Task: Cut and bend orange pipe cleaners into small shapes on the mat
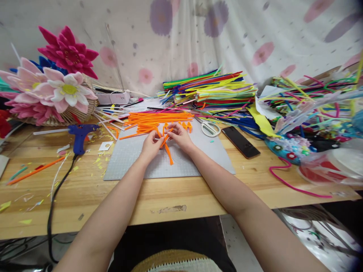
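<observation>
Both hands are close together over the grey cutting mat (127, 162). Between them is a bent orange pipe cleaner (168, 152), with ends hanging toward the mat's front. My left hand (152, 145) pinches it from the left, thumb against fingers. From the right, my right hand (180, 137) grips it with bent fingers; the fingertips partly hide where the strands cross. Just behind the hands lies a pile of straight orange pipe cleaners (159, 118). Some short curled orange pieces (187, 127) rest beside my right hand.
White-handled scissors (210, 129) and a black phone (241, 142) lie right of the mat. A blue glue gun (78, 138) with its cord is at left, near pipe-cleaner flowers (68, 90). Bundles of coloured pipe cleaners (210, 88) fill the back; a plastic-wrapped tub (334, 166) stands right.
</observation>
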{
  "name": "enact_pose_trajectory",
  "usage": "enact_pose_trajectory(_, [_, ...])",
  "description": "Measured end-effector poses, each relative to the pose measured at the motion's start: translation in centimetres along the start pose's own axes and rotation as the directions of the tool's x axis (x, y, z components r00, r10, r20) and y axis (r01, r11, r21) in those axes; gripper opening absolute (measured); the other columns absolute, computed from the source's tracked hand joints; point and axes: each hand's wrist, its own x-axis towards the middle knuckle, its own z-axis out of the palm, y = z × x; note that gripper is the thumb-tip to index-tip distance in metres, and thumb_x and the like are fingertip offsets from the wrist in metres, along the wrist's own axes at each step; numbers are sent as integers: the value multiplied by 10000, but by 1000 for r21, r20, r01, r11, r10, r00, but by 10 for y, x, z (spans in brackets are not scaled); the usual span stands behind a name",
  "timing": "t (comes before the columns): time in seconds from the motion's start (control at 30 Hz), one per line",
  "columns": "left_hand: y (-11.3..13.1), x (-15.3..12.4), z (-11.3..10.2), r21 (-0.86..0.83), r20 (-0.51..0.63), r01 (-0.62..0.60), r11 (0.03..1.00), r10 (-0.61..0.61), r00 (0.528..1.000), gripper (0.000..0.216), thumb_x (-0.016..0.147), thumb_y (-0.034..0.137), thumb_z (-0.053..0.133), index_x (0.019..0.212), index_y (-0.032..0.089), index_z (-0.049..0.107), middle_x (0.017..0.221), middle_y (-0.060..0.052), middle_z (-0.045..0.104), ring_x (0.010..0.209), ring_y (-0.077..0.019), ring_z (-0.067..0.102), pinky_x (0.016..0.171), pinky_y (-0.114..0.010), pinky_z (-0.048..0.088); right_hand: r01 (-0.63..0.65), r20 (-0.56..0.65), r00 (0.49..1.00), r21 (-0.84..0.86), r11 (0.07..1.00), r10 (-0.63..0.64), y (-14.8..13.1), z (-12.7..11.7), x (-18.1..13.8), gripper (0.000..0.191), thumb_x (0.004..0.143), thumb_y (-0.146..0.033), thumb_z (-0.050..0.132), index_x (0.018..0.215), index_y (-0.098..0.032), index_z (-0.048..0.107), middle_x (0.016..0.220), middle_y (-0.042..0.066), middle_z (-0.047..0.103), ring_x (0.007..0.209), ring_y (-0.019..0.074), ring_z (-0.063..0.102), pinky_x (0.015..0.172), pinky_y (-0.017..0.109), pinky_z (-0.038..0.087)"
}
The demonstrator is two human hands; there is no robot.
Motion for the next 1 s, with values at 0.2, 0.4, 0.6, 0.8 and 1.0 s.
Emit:
enact_pose_trajectory(0.2, [2,0,0,-70,12,18,997,-17,1000,260,619,340,678,743,164,531,695,0,604,612,-126,586,540,-246,493,38,89,996,-127,991,-26,4,1,0,257,684,-149,551,921,-204,470,721,-41,531,617,72,509,555,207,434])
enact_pose_trajectory(0.4, [3,1,-2,-61,-70,82,995,-86,994,298,584,358,706,702,171,506,595,17,584,515,-124,563,498,-247,462,33,75,997,-152,988,-22,6,4,-2,320,689,-214,580,972,-217,430,679,-62,537,575,70,512,566,221,436])
enact_pose_trajectory(0.6, [-1,3,-4,69,-145,-82,994,91,985,183,603,269,686,639,167,538,591,33,540,532,-81,483,525,-201,379,15,-26,1000,-7,1000,-15,-2,3,-3,335,635,-318,665,835,-220,414,698,-57,550,602,79,539,578,234,486])
enact_pose_trajectory(0.8, [4,0,-1,-52,-10,33,998,-34,999,210,619,326,677,701,161,578,637,15,572,574,-105,517,551,-233,432,33,-56,998,53,998,-30,-4,2,-3,329,617,-363,689,831,-210,493,747,-22,578,688,101,566,643,258,512])
enact_pose_trajectory(1.0, [11,-4,1,-136,65,147,980,-139,988,313,591,397,703,738,160,562,661,2,585,590,-127,568,514,-260,495,84,-94,993,76,994,-76,-4,0,-2,307,630,-347,678,863,-213,529,790,-2,606,784,134,596,725,309,518])
